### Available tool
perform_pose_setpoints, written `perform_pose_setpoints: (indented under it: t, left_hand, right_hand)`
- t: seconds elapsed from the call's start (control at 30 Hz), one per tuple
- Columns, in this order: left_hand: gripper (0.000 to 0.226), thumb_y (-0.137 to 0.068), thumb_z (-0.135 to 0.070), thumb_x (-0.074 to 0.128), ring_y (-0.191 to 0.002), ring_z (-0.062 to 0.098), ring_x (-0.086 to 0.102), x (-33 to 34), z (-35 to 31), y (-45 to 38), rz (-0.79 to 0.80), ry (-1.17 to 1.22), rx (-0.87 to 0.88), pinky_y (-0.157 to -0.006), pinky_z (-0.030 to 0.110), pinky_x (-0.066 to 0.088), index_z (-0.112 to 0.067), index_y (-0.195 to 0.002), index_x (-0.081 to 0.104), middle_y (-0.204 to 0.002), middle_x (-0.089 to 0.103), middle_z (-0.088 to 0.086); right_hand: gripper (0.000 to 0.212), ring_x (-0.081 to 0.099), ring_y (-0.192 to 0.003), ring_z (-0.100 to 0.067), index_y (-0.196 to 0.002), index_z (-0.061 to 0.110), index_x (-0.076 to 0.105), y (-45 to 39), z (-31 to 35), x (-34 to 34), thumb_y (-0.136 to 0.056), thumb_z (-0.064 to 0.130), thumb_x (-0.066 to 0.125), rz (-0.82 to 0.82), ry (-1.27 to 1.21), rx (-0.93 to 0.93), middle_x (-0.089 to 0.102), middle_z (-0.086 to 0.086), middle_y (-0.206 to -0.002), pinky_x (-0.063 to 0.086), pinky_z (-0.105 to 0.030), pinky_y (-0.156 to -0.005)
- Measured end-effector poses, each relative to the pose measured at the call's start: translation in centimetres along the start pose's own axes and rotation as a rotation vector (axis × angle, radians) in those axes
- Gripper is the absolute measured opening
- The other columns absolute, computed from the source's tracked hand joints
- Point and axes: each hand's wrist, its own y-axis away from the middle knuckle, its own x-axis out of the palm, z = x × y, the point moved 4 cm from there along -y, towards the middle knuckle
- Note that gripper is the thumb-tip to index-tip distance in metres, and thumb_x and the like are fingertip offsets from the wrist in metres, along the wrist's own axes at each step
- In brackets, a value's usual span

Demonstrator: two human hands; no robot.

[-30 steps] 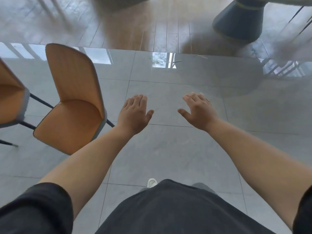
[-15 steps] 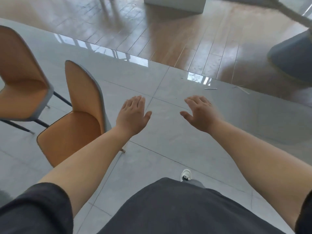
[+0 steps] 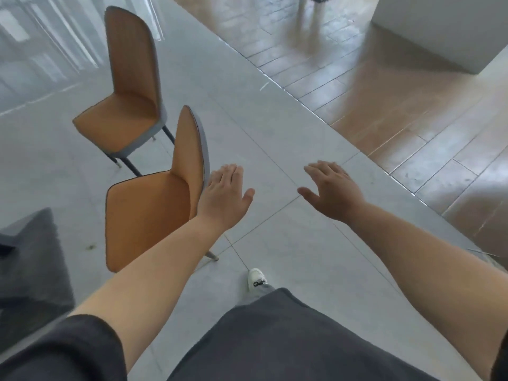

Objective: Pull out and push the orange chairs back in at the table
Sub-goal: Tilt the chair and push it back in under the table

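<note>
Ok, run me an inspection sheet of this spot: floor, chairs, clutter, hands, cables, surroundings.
Surface: glossy grey tile floor, meeting wood flooring on the right.
Job's things: near orange chair and far orange chair, both upright; no table clearly seen.
Clutter: grey upholstered item at the left edge.
Hands: left hand open, beside the near chair's back; contact unclear. Right hand open, empty.
Cables: nothing seen.
Surroundings: white block on the wood flooring.

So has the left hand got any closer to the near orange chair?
Yes. The left hand now overlaps the near orange chair backrest edge; earlier, bare floor separated them.
</note>
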Motion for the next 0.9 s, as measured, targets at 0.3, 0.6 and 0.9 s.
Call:
perform_pose_setpoints:
  t: [0.3, 0.6, 0.9]
  left_hand:
    - [0.058, -0.096, -0.041, 0.040, -0.140, 0.031, 0.025, -2.3, 7.5, -10.3, -0.061, 0.027, -0.158, -0.116, 0.048, 0.017, -0.004, -0.140, 0.031, -0.147, 0.036, 0.015]
    - [0.065, -0.097, -0.049, 0.028, -0.144, 0.030, 0.021, -0.4, 13.8, -10.1, -0.051, -0.013, -0.528, -0.118, 0.043, 0.011, -0.006, -0.146, 0.026, -0.153, 0.030, 0.015]
    - [0.074, -0.097, -0.060, 0.016, -0.142, 0.031, 0.025, 1.7, 14.2, -12.3, -0.117, -0.028, -1.069, -0.118, 0.046, 0.017, -0.006, -0.145, 0.030, -0.152, 0.034, 0.015]
  right_hand:
    - [0.058, 0.037, -0.133, -0.031, -0.134, 0.005, 0.047, -17.7, 1.3, 1.8, -0.091, 0.044, 0.054, 0.090, -0.044, -0.189, 0.051, -0.013, -0.137, 0.023, -0.042, -0.113]
    - [0.059, 0.038, -0.132, -0.032, -0.134, 0.005, 0.048, -32.3, 8.1, 6.4, -0.091, 0.045, 0.053, 0.217, -0.064, -0.596, 0.051, -0.013, -0.137, 0.024, -0.043, -0.112]
    - [0.065, 0.031, -0.136, -0.027, -0.139, 0.013, 0.044, -42.3, 15.0, 11.1, -0.089, 0.054, 0.045, 0.449, -0.076, -1.173, 0.046, -0.006, -0.143, 0.024, -0.043, -0.113]
